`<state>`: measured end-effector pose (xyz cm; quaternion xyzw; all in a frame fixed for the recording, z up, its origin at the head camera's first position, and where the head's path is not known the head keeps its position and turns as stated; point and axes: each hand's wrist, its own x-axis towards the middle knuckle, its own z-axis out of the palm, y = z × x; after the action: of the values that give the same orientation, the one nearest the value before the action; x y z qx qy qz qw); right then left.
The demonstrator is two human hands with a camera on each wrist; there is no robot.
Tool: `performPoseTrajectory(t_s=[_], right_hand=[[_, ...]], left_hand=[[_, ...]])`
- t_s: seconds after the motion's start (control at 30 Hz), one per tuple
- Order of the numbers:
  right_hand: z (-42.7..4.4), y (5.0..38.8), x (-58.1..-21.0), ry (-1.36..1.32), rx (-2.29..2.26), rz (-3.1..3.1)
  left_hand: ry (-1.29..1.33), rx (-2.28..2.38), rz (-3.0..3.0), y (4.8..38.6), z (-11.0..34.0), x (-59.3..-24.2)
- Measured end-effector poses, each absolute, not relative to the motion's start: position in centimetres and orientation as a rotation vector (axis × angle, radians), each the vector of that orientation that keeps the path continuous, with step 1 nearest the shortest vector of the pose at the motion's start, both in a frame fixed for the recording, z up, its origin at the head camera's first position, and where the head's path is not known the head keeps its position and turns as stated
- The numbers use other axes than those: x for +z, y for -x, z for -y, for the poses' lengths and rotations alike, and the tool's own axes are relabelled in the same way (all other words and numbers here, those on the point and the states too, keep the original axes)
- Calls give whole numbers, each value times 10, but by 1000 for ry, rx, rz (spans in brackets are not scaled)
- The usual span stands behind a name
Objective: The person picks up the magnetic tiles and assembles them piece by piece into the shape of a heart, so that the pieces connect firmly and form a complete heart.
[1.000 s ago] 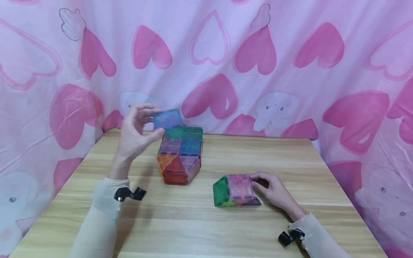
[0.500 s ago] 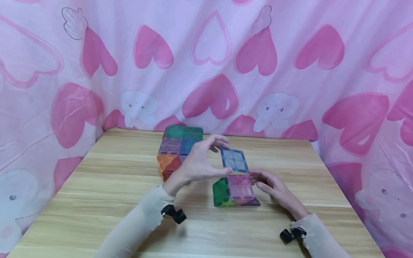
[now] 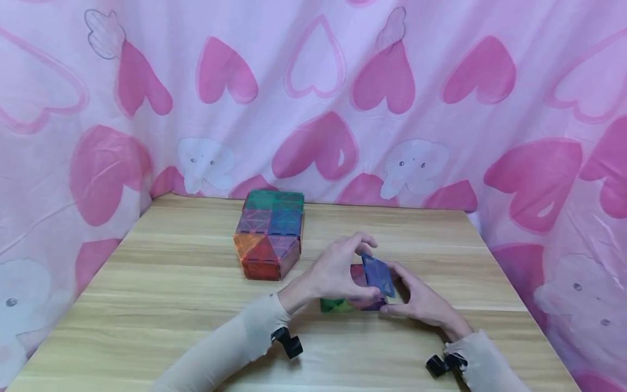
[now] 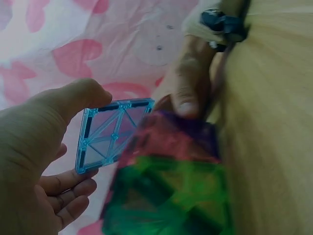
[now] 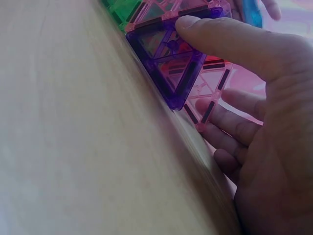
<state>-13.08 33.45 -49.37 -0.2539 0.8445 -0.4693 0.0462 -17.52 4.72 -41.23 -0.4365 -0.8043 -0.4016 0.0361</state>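
Observation:
My left hand pinches a translucent blue square magnetic tile by its edges, between thumb and fingers. The tile is tilted beside the right end of a small block of magnetic tiles; whether they touch, I cannot tell. Green, pink and purple tiles make up this block, and my left hand partly hides it in the head view. My right hand grips its right end. Its thumb presses the purple triangle tile, and its fingers lie behind the pink triangle tile.
A larger block of magnetic tiles in green, blue, purple, orange and red stands further back to the left on the wooden table. A pink heart-patterned curtain hangs behind the table and along its sides.
My left hand has carried the blue tile rightward and down from near the larger block to the small one, tilting it steeper. My right thumb has moved to the small block's near side.

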Motion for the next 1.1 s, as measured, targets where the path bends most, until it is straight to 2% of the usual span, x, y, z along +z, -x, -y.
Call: performPoseTrajectory(t_s=[0.27,0.5,1.1], right_hand=[[-335,132,-492,769,-1416,-2605],[-336,131,-493,781,-1348,-2673],[-335,131,-494,726,-1357,-2680]], left_hand=[[1313,-969,2469,165,-67,-432],[1294,-871,2539,161,-65,-436],[1134,-900,2840,160,16,-465]])
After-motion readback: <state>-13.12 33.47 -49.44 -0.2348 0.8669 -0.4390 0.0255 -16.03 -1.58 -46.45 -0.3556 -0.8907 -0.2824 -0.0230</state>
